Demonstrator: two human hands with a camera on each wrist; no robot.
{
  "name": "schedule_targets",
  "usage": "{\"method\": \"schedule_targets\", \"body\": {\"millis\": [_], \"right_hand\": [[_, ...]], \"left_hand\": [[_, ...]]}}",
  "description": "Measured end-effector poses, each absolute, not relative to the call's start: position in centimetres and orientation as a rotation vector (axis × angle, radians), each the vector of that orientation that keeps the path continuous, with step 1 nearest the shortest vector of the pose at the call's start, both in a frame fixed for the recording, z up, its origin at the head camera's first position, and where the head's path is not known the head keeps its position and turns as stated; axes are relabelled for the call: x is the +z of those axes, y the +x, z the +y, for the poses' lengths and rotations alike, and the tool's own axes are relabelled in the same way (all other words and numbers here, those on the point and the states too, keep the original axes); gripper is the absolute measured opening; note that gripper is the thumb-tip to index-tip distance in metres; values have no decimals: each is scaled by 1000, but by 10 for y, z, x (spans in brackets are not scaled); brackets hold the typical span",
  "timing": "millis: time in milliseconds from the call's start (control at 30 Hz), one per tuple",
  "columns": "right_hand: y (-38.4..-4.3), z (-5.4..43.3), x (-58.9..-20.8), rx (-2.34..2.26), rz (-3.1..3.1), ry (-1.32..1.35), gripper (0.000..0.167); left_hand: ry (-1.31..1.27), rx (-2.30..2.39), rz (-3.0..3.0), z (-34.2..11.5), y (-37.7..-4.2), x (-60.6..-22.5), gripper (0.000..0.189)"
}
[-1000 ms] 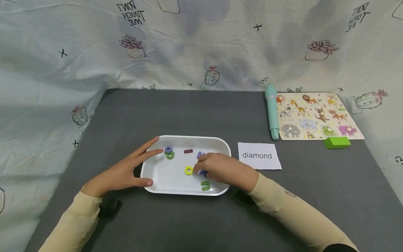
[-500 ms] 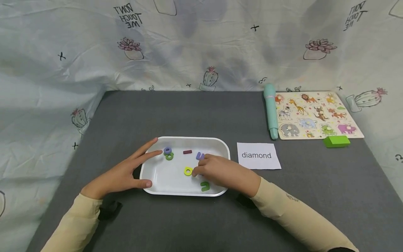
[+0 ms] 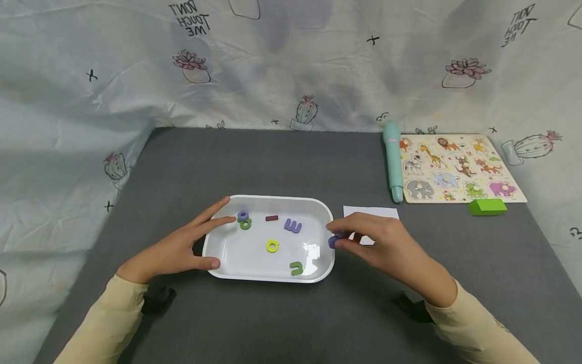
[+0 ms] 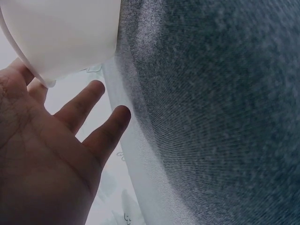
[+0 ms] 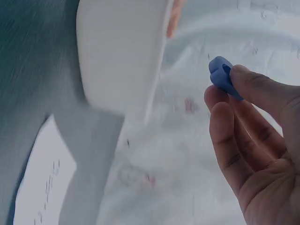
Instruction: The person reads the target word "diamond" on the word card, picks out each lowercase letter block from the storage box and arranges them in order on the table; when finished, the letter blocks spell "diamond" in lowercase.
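A white tray (image 3: 254, 268) stands on the dark cloth. My left hand (image 3: 179, 248) spreads its straight fingers along the tray's left end, thumb over the rim; the left wrist view shows the palm beside the tray wall (image 4: 70, 42). Just past the tray's right rim, my right hand (image 3: 386, 240) pinches a blue letter piece (image 5: 221, 75) between thumb and fingertips, raised in the air. Inside the tray lie a purple letter m (image 3: 293, 225), a green letter n (image 3: 296, 268), a yellow ring-like letter (image 3: 272, 246), a dark red bar (image 3: 272, 218), and a purple round letter (image 3: 243, 216) overlapping a green one (image 3: 245, 224).
A white word card (image 3: 370, 210) lies right of the tray, partly covered by my right hand. Farther back are a teal pen-shaped device (image 3: 393, 164), an animal puzzle board (image 3: 459, 169) and a green block (image 3: 487, 207). Patterned white cloth (image 3: 254, 65) hangs behind.
My right hand has lifted the blue letter piece out of the tray and moved right, over the card, uncovering the purple m. The left hand stays at the tray's left end.
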State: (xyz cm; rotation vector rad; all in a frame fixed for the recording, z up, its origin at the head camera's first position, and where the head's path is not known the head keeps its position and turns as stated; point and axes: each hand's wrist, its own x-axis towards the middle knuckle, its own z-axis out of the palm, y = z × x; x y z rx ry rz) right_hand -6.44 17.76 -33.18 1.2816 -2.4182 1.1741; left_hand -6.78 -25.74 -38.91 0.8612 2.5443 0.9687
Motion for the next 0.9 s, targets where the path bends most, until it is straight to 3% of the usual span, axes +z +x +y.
{"method": "schedule_targets", "body": {"millis": [333, 633, 900], "right_hand": [[-53, 210, -341, 1157, -2594, 922, 54], [-48, 200, -387, 1092, -2735, 984, 41], [-43, 196, -394, 729, -2908, 850, 38]], "left_hand": [[856, 983, 2540, -259, -69, -387, 90], [846, 988, 2533, -257, -69, -387, 90], [838, 977, 2542, -257, -68, -388, 90]]}}
